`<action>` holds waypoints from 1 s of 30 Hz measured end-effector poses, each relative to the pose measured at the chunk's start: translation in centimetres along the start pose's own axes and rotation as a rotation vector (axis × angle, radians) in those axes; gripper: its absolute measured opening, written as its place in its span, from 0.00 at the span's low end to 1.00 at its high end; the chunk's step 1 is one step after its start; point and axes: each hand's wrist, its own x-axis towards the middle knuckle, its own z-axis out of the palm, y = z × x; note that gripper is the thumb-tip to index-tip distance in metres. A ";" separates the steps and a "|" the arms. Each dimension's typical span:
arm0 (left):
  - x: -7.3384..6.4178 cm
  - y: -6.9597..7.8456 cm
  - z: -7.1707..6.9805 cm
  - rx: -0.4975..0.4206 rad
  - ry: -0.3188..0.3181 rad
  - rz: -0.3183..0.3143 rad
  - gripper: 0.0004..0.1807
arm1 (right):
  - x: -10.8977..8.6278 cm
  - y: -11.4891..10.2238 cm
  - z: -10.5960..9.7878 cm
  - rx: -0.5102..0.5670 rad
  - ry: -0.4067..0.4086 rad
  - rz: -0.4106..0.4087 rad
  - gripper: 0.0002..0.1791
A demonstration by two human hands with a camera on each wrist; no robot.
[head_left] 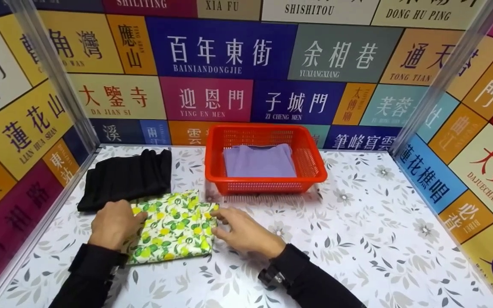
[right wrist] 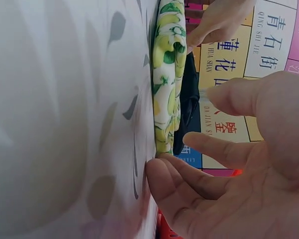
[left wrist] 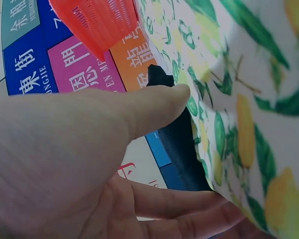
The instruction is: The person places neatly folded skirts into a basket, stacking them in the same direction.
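Note:
A folded white cloth with a yellow lemon and green leaf print (head_left: pixel 173 229) lies flat on the table in the head view. At its left side is my left hand (head_left: pixel 111 224); in the left wrist view the thumb (left wrist: pixel 157 107) reaches the fabric and the other fingers extend along its edge, partly hidden. My right hand (head_left: pixel 248 233) is at the cloth's right edge, fingers spread and loosely bent. The right wrist view shows these fingers (right wrist: pixel 204 181) close to the folded layers, with nothing pinched between thumb and fingers.
A folded black cloth (head_left: pixel 126 175) lies behind the printed one, at the left. Near the back wall stands a red plastic basket (head_left: pixel 268 187) holding a folded lilac cloth (head_left: pixel 259 162). Panels with lettering (head_left: pixel 221 47) enclose the flower-patterned table (head_left: pixel 336 239) at back and sides.

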 end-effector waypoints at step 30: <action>1.2 3.6 2.1 -0.201 -0.106 0.080 0.40 | -1.7 1.1 -1.0 0.479 0.088 0.252 0.48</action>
